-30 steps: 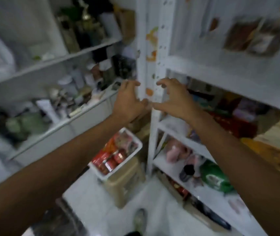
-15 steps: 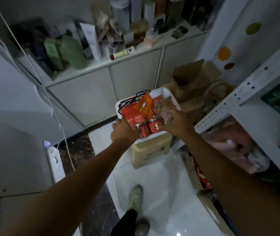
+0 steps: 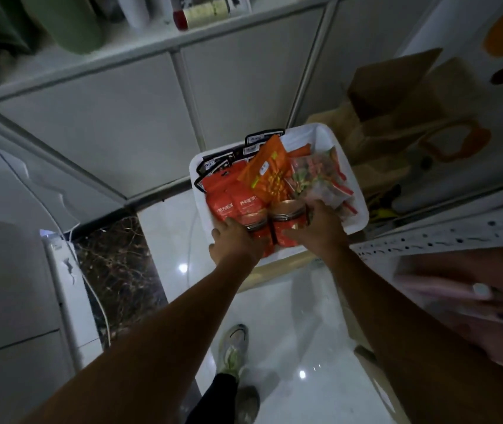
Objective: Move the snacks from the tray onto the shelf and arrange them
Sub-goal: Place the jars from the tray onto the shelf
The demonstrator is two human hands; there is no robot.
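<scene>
Two hands, head view | left hand [image 3: 238, 241] curled over left jar [image 3: 255, 221] (grip partly hidden) | right hand [image 3: 319, 229] wrapped round right jar [image 3: 287, 218], thumb on its front | jars upright, side by side at near edge of white tray [image 3: 333, 142] | red packets [image 3: 232, 205], orange pouch [image 3: 267, 175], clear bag [image 3: 320, 179] behind them | tray on beige stool [image 3: 274, 270], shelf [image 3: 458, 232] just right

2 jars [image 3: 287, 223], 1 tray [image 3: 358, 209]

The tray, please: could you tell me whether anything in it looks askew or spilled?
Only the orange pouch looks askew: it lies tilted across the red packets in the tray. Nothing appears spilled or damaged.
</scene>
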